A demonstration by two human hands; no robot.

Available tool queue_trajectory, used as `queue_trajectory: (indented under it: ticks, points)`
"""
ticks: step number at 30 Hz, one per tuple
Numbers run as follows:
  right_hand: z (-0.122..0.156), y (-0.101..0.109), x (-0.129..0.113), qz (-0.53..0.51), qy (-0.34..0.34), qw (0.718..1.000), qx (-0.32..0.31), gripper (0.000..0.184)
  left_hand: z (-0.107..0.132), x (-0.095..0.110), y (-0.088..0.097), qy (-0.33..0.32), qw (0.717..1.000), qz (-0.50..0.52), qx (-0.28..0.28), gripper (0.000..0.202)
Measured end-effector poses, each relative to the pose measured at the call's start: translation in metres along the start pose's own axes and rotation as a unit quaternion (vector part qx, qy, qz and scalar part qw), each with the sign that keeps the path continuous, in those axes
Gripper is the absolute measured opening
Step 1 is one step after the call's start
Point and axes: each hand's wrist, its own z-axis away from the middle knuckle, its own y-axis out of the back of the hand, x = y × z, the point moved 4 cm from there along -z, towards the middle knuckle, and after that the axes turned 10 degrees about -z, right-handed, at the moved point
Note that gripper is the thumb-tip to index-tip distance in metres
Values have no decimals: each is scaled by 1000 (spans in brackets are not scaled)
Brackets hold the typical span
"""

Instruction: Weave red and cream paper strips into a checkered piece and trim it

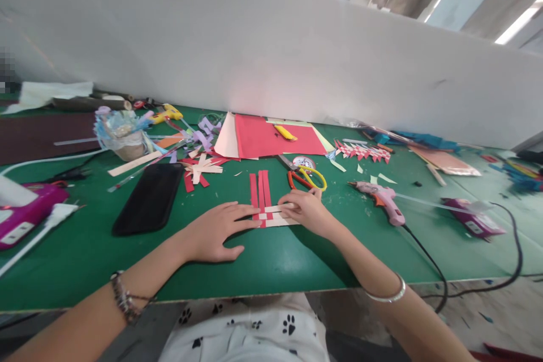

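Observation:
On the green table in front of me, red paper strips [264, 185] stand side by side, crossed near their lower ends by cream paper strips [283, 221] in a small woven check. My left hand [212, 232] lies flat with its fingers apart, fingertips pressing the left edge of the weave. Fingers of my right hand [310, 212] are pinched on the upper cream strip, right of the red ones. Part of that strip is hidden under the fingers. Just beyond my right hand lie scissors [314, 179] with red and yellow handles.
A black phone [148, 199] lies left, near loose cut strips [201, 168]. Red paper sheets [258, 138] with a yellow cutter [285, 133] are at the back. On the right are a pink glue gun [382, 199], its cord, and a woven red-and-white piece [362, 151].

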Motion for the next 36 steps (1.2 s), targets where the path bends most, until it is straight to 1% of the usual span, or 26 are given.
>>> queue_trajectory:
  ticks: [4,7,9,11,13,17,21,28,32,36]
  points:
    - [1,-2,3,3,-4,1000,7,19,-1,1,2,-2,1000,-3,0,51]
    - [0,-3,6,-5,-15,1000,12,17,-2,2,2,0,1000,-5,10,49]
    - [0,-4,8,-15,-18,1000,9,16,-3,3,3,20,999,-1,28,43]
    - [0,-6,10,-29,-16,999,3,16,-7,4,3,49,997,6,51,33]
    - [-1,-7,11,-35,-18,999,6,15,-12,7,3,69,995,12,72,28]
    - [0,-6,15,-13,-42,998,39,13,-25,13,0,111,990,-19,90,35]
    - [1,-5,15,-14,-44,998,50,15,-33,16,-3,129,986,-71,79,44]
    - [2,-4,12,-20,-28,999,36,16,-35,13,-3,154,983,-38,88,40]
    - [2,-5,12,-17,-31,999,31,15,-36,11,-3,157,982,-24,99,41]
    - [1,-5,13,-19,-31,999,26,15,-36,10,-4,158,982,-16,98,38]
